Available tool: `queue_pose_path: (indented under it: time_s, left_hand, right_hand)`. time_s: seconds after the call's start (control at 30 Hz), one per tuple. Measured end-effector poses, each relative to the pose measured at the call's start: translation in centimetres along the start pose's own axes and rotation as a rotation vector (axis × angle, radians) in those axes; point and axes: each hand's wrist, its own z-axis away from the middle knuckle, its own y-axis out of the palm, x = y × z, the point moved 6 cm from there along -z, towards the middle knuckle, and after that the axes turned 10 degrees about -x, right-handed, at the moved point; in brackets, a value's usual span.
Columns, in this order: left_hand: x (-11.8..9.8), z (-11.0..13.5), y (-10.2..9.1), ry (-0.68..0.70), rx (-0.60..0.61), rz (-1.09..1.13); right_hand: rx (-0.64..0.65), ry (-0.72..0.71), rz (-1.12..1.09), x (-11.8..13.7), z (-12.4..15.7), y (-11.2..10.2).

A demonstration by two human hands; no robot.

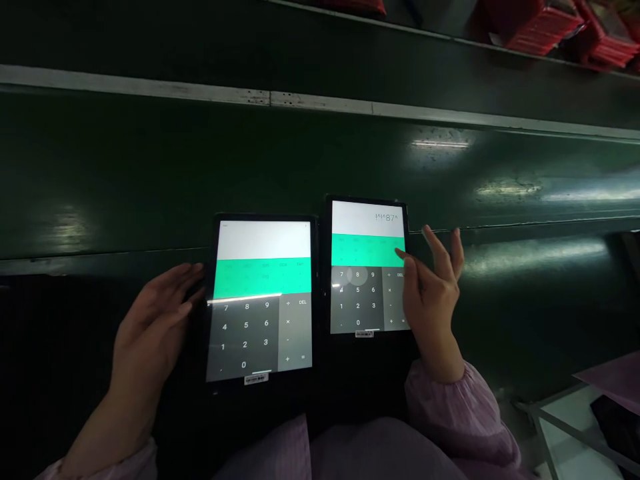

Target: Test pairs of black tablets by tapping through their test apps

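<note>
Two black tablets lie side by side in front of me, both showing a calculator screen with a green band and a number pad. My left hand [157, 313] rests open with its fingers stretched out against the left edge of the left tablet [260, 300]. My right hand [433, 293] hovers open at the right edge of the right tablet [369, 267], fingers spread, thumb near the screen's right column. The right tablet's display shows a few characters at its top right; the left tablet's display is blank.
A dark green conveyor belt [150, 173] runs across the view behind the tablets, with a pale metal rail [320, 101] beyond it. Red packages [560, 27] are stacked at the top right. A white surface with a purple sheet [615, 380] sits at the lower right.
</note>
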Motion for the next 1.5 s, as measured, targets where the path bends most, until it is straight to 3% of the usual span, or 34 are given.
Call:
queue_pose_path:
  time_s: [0.13, 0.23, 0.37, 0.47, 0.57, 0.7, 0.8, 1.1, 1.2, 1.37, 1.5]
  left_hand:
    - [0.0, -0.1, 0.5, 0.050, -0.020, 0.061]
    - [0.3, 0.0, 0.9, 0.119, -0.039, 0.108]
    - [1.3, 0.5, 1.7, 0.158, -0.040, 0.090]
    - [1.7, 0.7, 2.2, 0.167, 0.024, -0.011]
    - [1.7, 0.7, 2.0, 0.147, 0.088, -0.089]
    - [1.7, 0.9, 1.8, 0.074, 0.151, -0.073]
    - [1.6, 1.1, 2.1, 0.065, 0.198, -0.049]
    - [2.2, 0.8, 2.1, 0.079, 0.251, -0.101]
    - [2.4, 0.8, 2.1, 0.118, 0.279, -0.145]
    - [2.3, 0.8, 2.1, 0.226, 0.278, -0.209]
    - [2.5, 0.8, 2.2, 0.202, 0.345, -0.304]
  right_hand:
    - [-0.008, 0.016, -0.022, -0.7, 0.1, 0.1]
    - [0.008, -0.019, -0.044, 0.6, -0.1, 0.5]
    - [0.033, -0.069, -0.141, 5.8, -0.5, 0.6]
    - [0.153, -0.114, -0.229, 10.4, -0.3, 1.9]
    - [0.252, -0.159, -0.224, 13.0, 0.1, 3.5]
    - [0.260, -0.189, -0.171, 13.1, 0.1, 4.4]
    - [0.198, -0.157, -0.118, 12.4, -0.2, 4.0]
    - [0.208, -0.145, -0.136, 12.7, 0.3, 4.0]
    - [0.226, -0.186, -0.199, 14.2, 0.4, 3.6]
    - [0.383, -0.278, -0.300, 17.2, 1.3, 4.0]
    - [0.211, -0.171, -0.240, 15.0, 0.5, 3.4]
